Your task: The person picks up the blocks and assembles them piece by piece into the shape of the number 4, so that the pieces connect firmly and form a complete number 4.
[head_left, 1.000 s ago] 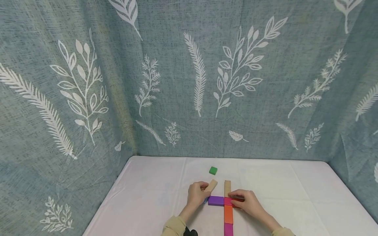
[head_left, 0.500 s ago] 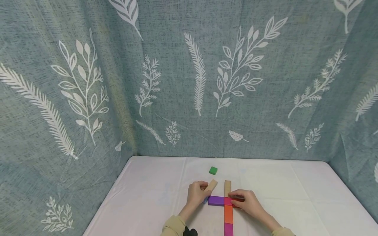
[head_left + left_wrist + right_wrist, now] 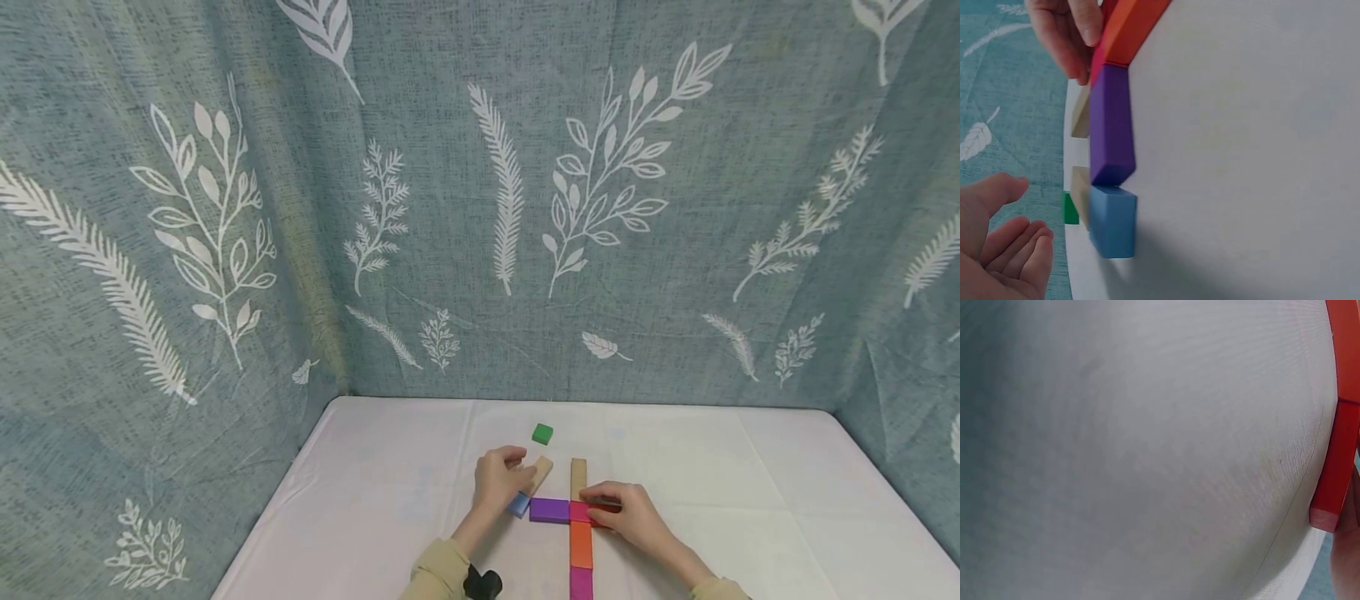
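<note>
My left hand (image 3: 497,479) hovers beside a blue block (image 3: 519,504) and a slanted tan block (image 3: 543,469). In the left wrist view a gap separates its loose fingers from the blue block, which touches the end of a purple block (image 3: 1110,125). My right hand (image 3: 630,512) pinches a red block (image 3: 1338,465) between thumb and fingers, its fingertips by a pinkish-red block (image 3: 578,511). That pinkish-red block sits where the purple block, an upper tan block (image 3: 578,477), the red block and an orange block (image 3: 581,545) meet. Below the orange one lies a magenta block (image 3: 581,583).
A small green block (image 3: 543,433) stands alone farther back on the white-covered table (image 3: 405,450). Patterned blue-grey curtain (image 3: 450,208) hangs behind and at both sides. A black object (image 3: 483,585) shows at my left wrist.
My left hand has let go of the slanted tan and blue blocks and lifted slightly up and back, uncovering more of the blue block. My right hand has stayed in place.
</note>
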